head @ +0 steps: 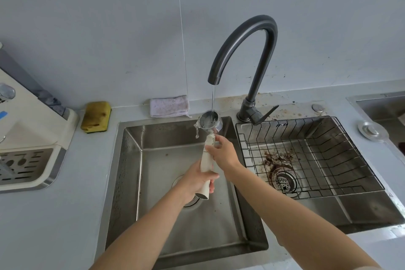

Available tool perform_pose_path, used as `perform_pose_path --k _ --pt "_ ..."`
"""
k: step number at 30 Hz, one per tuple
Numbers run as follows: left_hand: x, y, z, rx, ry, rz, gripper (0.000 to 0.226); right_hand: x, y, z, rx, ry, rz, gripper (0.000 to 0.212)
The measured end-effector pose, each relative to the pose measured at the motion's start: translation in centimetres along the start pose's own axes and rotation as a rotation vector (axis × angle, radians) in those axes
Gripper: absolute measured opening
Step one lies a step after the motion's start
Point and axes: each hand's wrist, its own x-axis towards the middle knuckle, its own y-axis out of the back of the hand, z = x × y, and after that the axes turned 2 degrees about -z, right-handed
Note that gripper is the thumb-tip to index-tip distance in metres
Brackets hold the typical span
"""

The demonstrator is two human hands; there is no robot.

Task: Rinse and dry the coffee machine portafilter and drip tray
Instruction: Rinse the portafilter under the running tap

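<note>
I hold the portafilter [208, 155] over the left sink basin [131, 160], its metal basket [209, 121] under the running stream from the dark faucet [247, 39]. Water spills over the basket's left rim. My left hand [198, 182] grips the lower end of the cream handle. My right hand [223, 152] holds the handle higher up, near the basket. The coffee machine [28, 129] stands at the far left with its slotted drip tray [24, 166] still seated at its base.
A folded pale cloth [168, 106] and a yellow sponge [96, 116] lie on the counter behind the sink. The right basin holds a black wire rack [306, 153] above a drain with coffee grounds. A round metal lid [372, 131] sits at right.
</note>
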Motion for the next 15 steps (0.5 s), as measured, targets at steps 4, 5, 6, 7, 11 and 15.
perform_pose_path --k 4,5,6,7,11,15 --pt "0.43 -0.27 -0.44 0.061 -0.046 0.059 0.034 -0.18 0.08 0.00 0.052 0.022 -0.027 0.041" --pt "0.50 -0.28 -0.53 0.075 -0.060 0.074 0.037 -0.20 0.04 -0.02 0.069 0.034 -0.037 0.042" --pt "0.58 -0.27 -0.61 0.086 -0.075 0.089 0.038 -0.23 0.00 -0.04 0.084 0.044 -0.050 0.040" --pt "0.58 -0.25 -0.65 0.094 -0.086 0.105 0.039 -0.29 0.00 -0.06 0.102 0.055 -0.065 0.038" --pt "0.69 -0.02 -0.91 0.116 -0.121 0.181 0.039 -0.48 -0.20 -0.09 0.201 0.063 -0.107 0.037" --pt "0.86 0.32 -1.07 0.191 -0.123 0.262 0.034 -0.32 -0.69 0.15 0.285 0.042 -0.139 0.038"
